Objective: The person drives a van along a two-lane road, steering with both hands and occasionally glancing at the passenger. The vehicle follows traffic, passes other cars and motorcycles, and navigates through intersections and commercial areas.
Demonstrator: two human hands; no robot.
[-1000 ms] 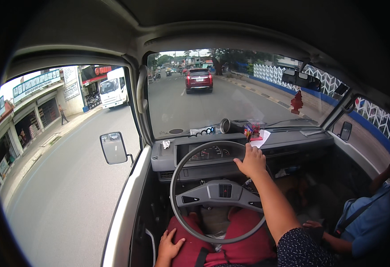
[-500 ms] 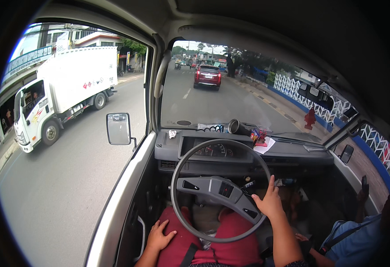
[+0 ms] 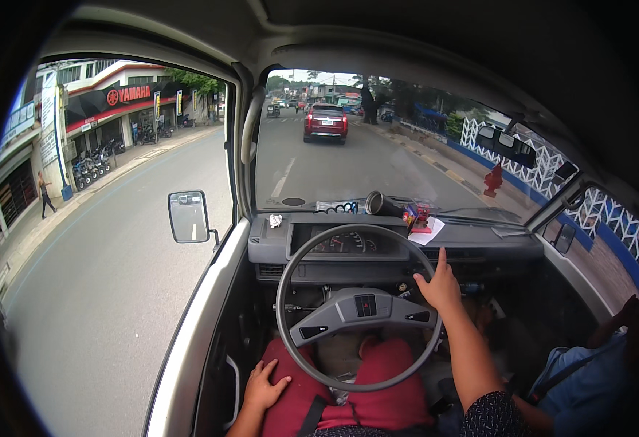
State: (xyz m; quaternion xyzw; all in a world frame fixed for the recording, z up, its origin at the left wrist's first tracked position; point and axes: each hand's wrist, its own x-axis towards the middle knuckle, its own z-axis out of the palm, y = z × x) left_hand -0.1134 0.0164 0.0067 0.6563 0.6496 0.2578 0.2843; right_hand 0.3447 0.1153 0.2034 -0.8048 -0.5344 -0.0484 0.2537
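The grey steering wheel stands in front of me, its right spoke a little higher than its left. My right hand is on the right side of the rim, thumb laid across it and index finger stretched upward. The other fingers seem curled behind the rim and are mostly hidden. My left hand lies on my left thigh, over dark red trousers, with its fingers spread and nothing in it. Behind the wheel sits the instrument cluster.
A red SUV is ahead on the road. The dashboard carries a metal cup, papers and small items. A side mirror hangs at left. Beside me sits a person in blue. A pedestrian walks by parked motorcycles.
The steering wheel has turned counterclockwise, and my right hand has risen with the rim. The white truck at left has gone from view. My left hand stays on my thigh.
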